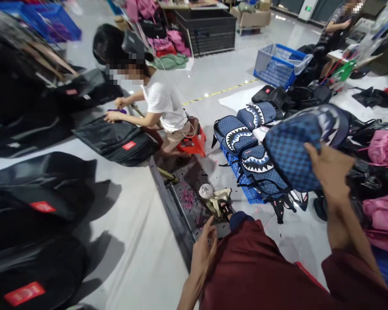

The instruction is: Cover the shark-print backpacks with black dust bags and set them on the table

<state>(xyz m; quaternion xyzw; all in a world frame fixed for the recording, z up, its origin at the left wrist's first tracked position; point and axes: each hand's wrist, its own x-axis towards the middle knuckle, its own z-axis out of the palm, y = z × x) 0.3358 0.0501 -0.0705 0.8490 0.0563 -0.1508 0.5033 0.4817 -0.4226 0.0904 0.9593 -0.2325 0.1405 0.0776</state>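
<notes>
My right hand (330, 165) is wrapped round the edge of a blue checkered backpack (291, 148) with a shark-mouth print, tilted above the pile at the right. Beneath and beside it, several similar backpacks (239, 135) lie on a blue crate (245, 181). My left hand (205, 247) is beside the table edge, over my lap, with its fingers apart and nothing in them. Black backpacks (48, 189) with red labels lie on the white table (132, 224) at the left.
A person (163, 99) on a red stool (194, 140) handles a black bag (116, 137) across the table. A blue basket (278, 64) stands behind. Pink and black bags (383, 211) heap at the right; an object with a round top (206, 190) is near my foot.
</notes>
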